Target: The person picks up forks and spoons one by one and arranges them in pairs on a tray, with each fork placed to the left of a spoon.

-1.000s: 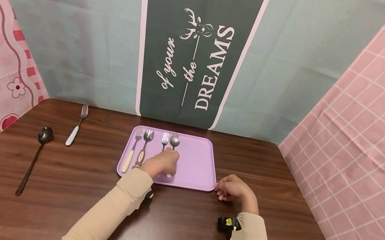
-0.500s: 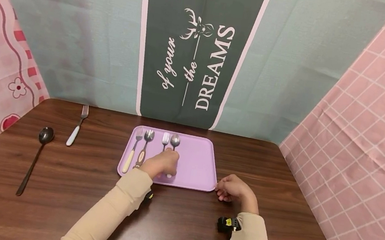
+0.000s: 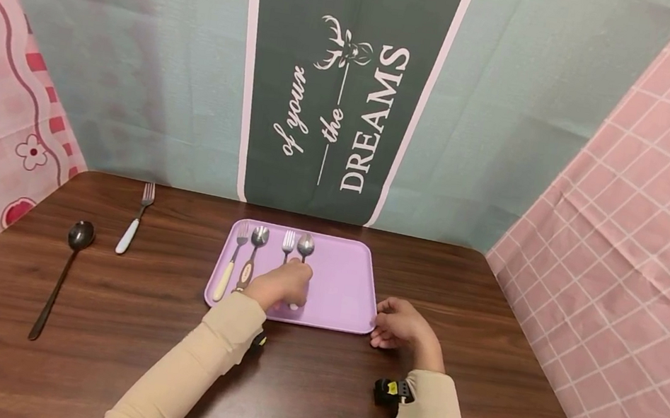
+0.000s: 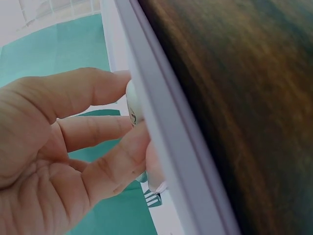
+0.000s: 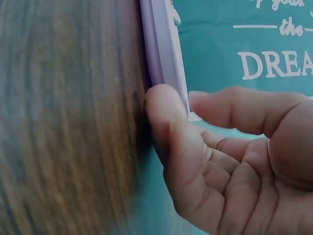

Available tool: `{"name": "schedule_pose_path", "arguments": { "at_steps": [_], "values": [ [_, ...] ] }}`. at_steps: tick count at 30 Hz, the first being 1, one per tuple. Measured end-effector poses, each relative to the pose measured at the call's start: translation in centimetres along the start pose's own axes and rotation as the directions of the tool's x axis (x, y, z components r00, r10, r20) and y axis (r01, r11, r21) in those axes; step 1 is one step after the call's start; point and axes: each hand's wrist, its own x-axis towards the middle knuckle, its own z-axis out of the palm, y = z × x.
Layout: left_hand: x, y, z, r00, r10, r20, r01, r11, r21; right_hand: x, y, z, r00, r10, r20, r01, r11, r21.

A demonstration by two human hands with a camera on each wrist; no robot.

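A lilac tray (image 3: 337, 288) lies on the table. On it, side by side, are a cream-handled fork (image 3: 224, 279), a spoon with a brown figured handle (image 3: 260, 235), a second fork (image 3: 288, 240) and a second spoon (image 3: 306, 244). My left hand (image 3: 282, 284) is over the lower parts of the last two and hides most of them. In the left wrist view, its finger and thumb pinch a pale handle (image 4: 133, 104), the second spoon's, just above the tray rim (image 4: 161, 107). My right hand (image 3: 401, 325) pinches the tray's near right corner, thumb and finger on either side of the rim (image 5: 164, 44).
Left of the tray, a white-handled fork (image 3: 128, 233) and a long dark spoon (image 3: 63, 278) lie on the brown table (image 3: 307, 405). A printed cloth (image 3: 199, 76) hangs along the back edge, with pink cloths (image 3: 657, 247) at both sides.
My right hand has shifted slightly left, closer onto the tray's corner. My left hand, the tray and the cutlery stay in place.
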Motion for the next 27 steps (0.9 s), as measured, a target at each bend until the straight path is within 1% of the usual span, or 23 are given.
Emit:
{"name": "schedule_pose_path", "arguments": {
  "at_steps": [6, 11, 15, 18, 22, 24, 27],
  "values": [
    [0.1, 0.0, 0.0, 1.000, -0.012, 0.010, 0.012, 1.000, -0.002, 0.1, -0.1, 0.3, 1.000, 0.009, -0.029, -0.010, 0.999, -0.033],
    [0.0, -0.2, -0.3, 0.999, 0.038, -0.017, -0.038, 0.999, 0.008, 0.2, -0.1, 0.4, 0.999, 0.021, -0.049, -0.023, 0.999, -0.036],
    [-0.1, -0.6, -1.1, 0.995, 0.086, -0.059, -0.085, 0.996, 0.021, 0.3, -0.2, 0.5, 0.999, 0.021, -0.048, -0.023, 0.999, -0.031],
    [-0.3, -1.2, -1.8, 0.990, 0.108, -0.087, -0.105, 0.994, 0.038, 0.3, -0.3, 0.5, 0.998, 0.021, -0.051, -0.023, 0.999, -0.034],
    [-0.6, -2.0, -2.5, 0.987, 0.112, -0.112, -0.105, 0.992, 0.063, 0.2, -0.5, 0.4, 0.999, 0.018, -0.046, -0.020, 0.999, -0.039],
    [-0.9, -2.4, -2.9, 0.986, 0.107, -0.125, -0.098, 0.992, 0.077, 0.2, -0.5, 0.4, 0.999, 0.018, -0.043, -0.020, 0.999, -0.038],
    [-1.2, -3.1, -3.5, 0.985, 0.095, -0.147, -0.077, 0.990, 0.121, 0.2, -0.5, 0.3, 0.999, 0.017, -0.035, -0.019, 0.999, -0.040]
  ]
}}
